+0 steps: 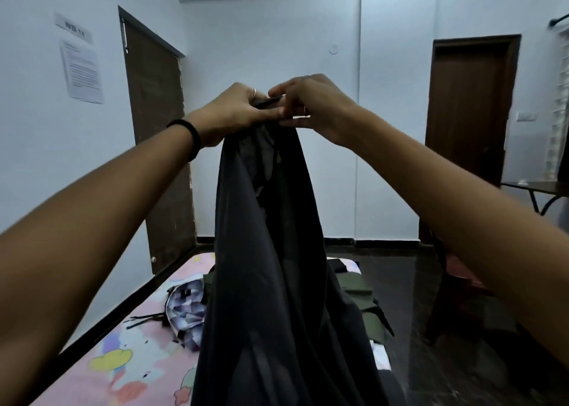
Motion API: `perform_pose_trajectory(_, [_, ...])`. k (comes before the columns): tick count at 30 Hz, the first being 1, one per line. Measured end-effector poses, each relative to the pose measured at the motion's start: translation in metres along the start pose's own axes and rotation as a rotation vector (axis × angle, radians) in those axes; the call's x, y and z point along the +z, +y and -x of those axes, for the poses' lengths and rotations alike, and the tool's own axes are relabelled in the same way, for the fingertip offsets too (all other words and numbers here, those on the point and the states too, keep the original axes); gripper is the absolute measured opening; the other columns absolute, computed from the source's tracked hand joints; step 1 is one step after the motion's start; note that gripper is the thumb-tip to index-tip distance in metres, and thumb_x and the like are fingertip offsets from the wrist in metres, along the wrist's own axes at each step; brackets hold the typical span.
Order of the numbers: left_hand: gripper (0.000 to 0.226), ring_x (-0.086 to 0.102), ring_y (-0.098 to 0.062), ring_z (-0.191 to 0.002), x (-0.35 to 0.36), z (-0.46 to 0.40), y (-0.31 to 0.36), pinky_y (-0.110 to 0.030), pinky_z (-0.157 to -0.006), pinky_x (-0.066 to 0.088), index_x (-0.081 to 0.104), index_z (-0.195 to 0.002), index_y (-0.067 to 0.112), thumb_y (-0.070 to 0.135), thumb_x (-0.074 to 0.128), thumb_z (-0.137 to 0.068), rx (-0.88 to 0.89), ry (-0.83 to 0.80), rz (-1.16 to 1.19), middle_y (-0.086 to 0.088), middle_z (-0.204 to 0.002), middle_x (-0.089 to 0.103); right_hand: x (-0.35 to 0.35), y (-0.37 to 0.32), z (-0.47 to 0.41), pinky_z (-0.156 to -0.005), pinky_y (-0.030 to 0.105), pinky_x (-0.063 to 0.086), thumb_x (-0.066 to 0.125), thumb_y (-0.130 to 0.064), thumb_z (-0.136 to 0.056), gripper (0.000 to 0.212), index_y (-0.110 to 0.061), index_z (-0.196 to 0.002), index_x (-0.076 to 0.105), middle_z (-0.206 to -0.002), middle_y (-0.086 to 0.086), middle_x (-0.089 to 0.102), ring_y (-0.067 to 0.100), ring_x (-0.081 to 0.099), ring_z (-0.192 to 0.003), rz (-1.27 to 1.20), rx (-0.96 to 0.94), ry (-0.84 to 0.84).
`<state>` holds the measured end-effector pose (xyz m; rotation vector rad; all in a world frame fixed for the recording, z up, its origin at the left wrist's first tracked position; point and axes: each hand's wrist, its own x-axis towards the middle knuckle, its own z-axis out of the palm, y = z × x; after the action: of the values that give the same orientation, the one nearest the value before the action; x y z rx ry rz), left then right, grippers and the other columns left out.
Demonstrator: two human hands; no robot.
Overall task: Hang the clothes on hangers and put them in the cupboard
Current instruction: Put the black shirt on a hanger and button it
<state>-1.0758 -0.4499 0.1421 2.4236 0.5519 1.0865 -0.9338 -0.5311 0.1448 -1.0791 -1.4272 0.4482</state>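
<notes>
**A:** Over the near end of the bed [101, 371], centre of view: you've got the dark garment [268, 282] held up high, both arms stretched out. It hangs straight down from your hands and its lower folds cover the middle of the mattress.

**B:** Hand states?

**A:** Your left hand [229, 114], black band on the wrist, has its fingers curled round the bunched top edge of the garment. Your right hand [314, 106] sits just beside it, touching, fingertips pinching the same top edge. There's a thin dark strip between the two hands; can't tell if it's a hanger or a fabric seam.

**B:** What else is on the bed?

**A:** Pink cartoon-print sheet. Left of the hanging cloth, a checked purple-and-white garment [184, 310]. Right of it, partly hidden behind the cloth, olive green clothing [360, 294].

**B:** Room?

**A:** Brown door [157, 146] far left, printed notice [81, 69] on the wall beside it. Second brown door [468, 109] far right, and a dark table [535, 190] at the right edge.
</notes>
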Motion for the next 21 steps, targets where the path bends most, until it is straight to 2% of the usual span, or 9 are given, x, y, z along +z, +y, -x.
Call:
perform_pose_trajectory(3, [0.063,0.028,-0.017,-0.061,-0.002,0.006,0.005,-0.023,-0.051,0.021,0.059,-0.092,-0.014,0.048,0.068,-0.084,0.033,-0.022,-0.111,-0.005,-0.073,0.036,0.005,0.009,0.015,-0.074,0.032,0.06,0.05,-0.001,-0.085,0.031,-0.008,-0.115,0.055,-0.106,0.015,0.067,0.019,0.066,-0.09,0.013,-0.048,0.069])
perform_pose_trajectory(6, [0.059,0.031,-0.018,-0.062,0.004,0.004,0.007,-0.029,-0.054,0.023,0.057,-0.083,-0.013,0.045,0.069,-0.085,0.053,0.005,-0.183,-0.008,-0.068,0.037,0.028,0.042,0.056,-0.073,0.025,0.054,0.055,-0.005,-0.085,0.042,-0.014,-0.124,0.044,-0.115,0.0,0.06,0.012,0.064,-0.086,0.14,-0.3,0.324])
perform_pose_trajectory(8, [0.054,0.032,-0.014,-0.057,0.006,-0.001,0.004,-0.029,-0.058,0.024,0.055,-0.071,-0.005,0.045,0.069,-0.084,0.044,0.061,-0.213,-0.005,-0.062,0.035,0.047,0.082,0.093,-0.088,0.03,0.048,0.057,-0.009,-0.085,0.048,-0.016,-0.129,0.039,-0.126,-0.002,0.048,0.015,0.057,-0.102,0.273,-0.369,0.45])
perform_pose_trajectory(10, [0.046,0.033,-0.009,-0.051,0.004,-0.004,-0.001,-0.028,-0.056,0.026,0.052,-0.06,0.008,0.042,0.069,-0.085,0.029,0.136,-0.225,0.001,-0.056,0.036,0.064,0.132,0.131,-0.103,0.037,0.039,0.061,-0.016,-0.086,0.056,-0.014,-0.135,0.035,-0.133,0.0,0.043,0.022,0.047,-0.119,0.427,-0.256,0.482])
perform_pose_trajectory(11, [0.042,0.036,-0.007,-0.051,0.002,-0.004,-0.002,-0.026,-0.055,0.029,0.054,-0.059,0.012,0.04,0.069,-0.086,0.022,0.176,-0.234,0.003,-0.056,0.039,0.071,0.155,0.148,-0.104,0.038,0.038,0.062,-0.019,-0.087,0.057,-0.013,-0.137,0.035,-0.134,0.001,0.043,0.024,0.045,-0.122,0.492,-0.149,0.464])
perform_pose_trajectory(15, [0.03,0.057,-0.008,-0.07,-0.007,0.004,-0.008,-0.018,-0.065,0.044,0.071,-0.086,0.005,0.035,0.068,-0.088,0.025,0.303,-0.265,-0.001,-0.075,0.064,0.078,0.224,0.181,-0.091,0.036,0.043,0.057,-0.031,-0.093,0.042,-0.017,-0.13,0.042,-0.128,0.0,0.046,0.024,0.049,-0.119,0.71,0.22,0.301])
perform_pose_trajectory(17, [0.032,0.064,-0.016,-0.088,-0.013,0.01,-0.012,-0.026,-0.08,0.048,0.073,-0.095,0.003,0.034,0.066,-0.089,0.018,0.355,-0.261,-0.01,-0.092,0.071,0.073,0.236,0.177,-0.093,0.037,0.044,0.062,-0.03,-0.09,0.043,-0.014,-0.126,0.045,-0.12,0.003,0.047,0.025,0.052,-0.112,0.597,0.31,0.255])
perform_pose_trajectory(19, [0.032,0.063,-0.017,-0.09,-0.018,0.018,-0.012,-0.026,-0.078,0.048,0.072,-0.096,0.003,0.034,0.064,-0.091,0.011,0.38,-0.247,-0.013,-0.097,0.071,0.067,0.239,0.165,-0.092,0.036,0.045,0.069,-0.029,-0.086,0.045,-0.012,-0.121,0.046,-0.104,0.002,0.052,0.021,0.055,-0.099,0.415,0.405,0.224])
perform_pose_trajectory(21, [0.032,0.061,-0.015,-0.087,-0.025,0.023,-0.012,-0.024,-0.076,0.046,0.072,-0.098,0.003,0.033,0.064,-0.092,-0.001,0.395,-0.239,-0.013,-0.098,0.07,0.06,0.243,0.154,-0.09,0.034,0.049,0.069,-0.035,-0.084,0.034,-0.015,-0.108,0.055,-0.091,-0.002,0.063,0.015,0.061,-0.09,0.304,0.489,0.09])
